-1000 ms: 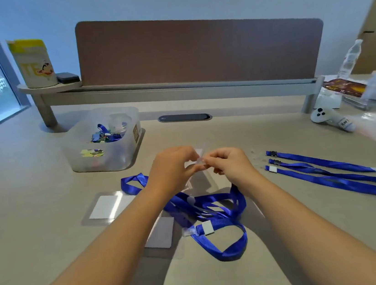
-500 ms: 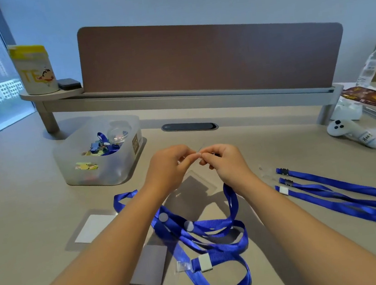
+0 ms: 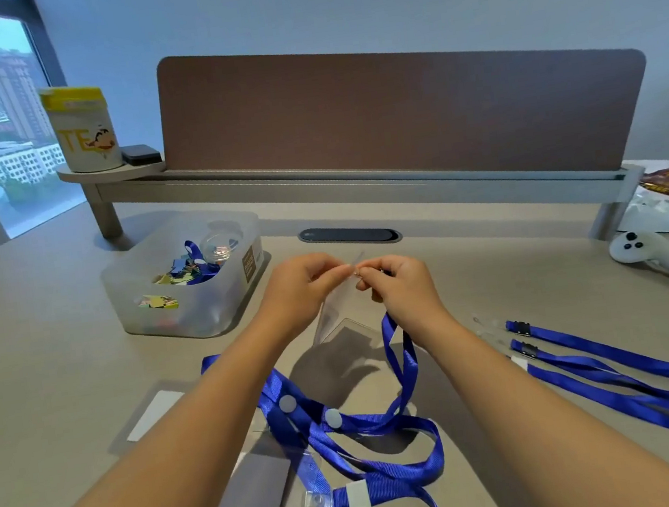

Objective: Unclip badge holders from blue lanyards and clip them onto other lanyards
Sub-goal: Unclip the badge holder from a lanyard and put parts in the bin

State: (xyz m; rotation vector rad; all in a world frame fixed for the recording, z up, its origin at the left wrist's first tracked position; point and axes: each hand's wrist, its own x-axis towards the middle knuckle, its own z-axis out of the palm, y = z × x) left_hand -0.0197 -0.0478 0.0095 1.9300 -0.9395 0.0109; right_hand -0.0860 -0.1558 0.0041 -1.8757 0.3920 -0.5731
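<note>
My left hand [image 3: 298, 285] pinches the top of a clear badge holder [image 3: 334, 310], which hangs tilted above the desk. My right hand [image 3: 398, 283] grips the clip end of a blue lanyard [image 3: 400, 361] at the holder's top edge; the clip itself is hidden by my fingers. That lanyard drops into a tangle of blue lanyards [image 3: 349, 443] on the desk between my forearms. Two badge holders with cards lie there, one at the left [image 3: 154, 413] and one near the front [image 3: 251, 494].
A translucent bin [image 3: 204, 308] of small items stands to the left. Several straight blue lanyards [image 3: 622, 381] lie at the right. A white controller [image 3: 656, 253] and packages sit at the far right. A brown divider [image 3: 390, 109] runs along the back.
Both hands have lifted slightly with the holder and lanyard, and the view has tilted and shifted, so things sit lower and further right in the frame. My hold on both is unchanged.
</note>
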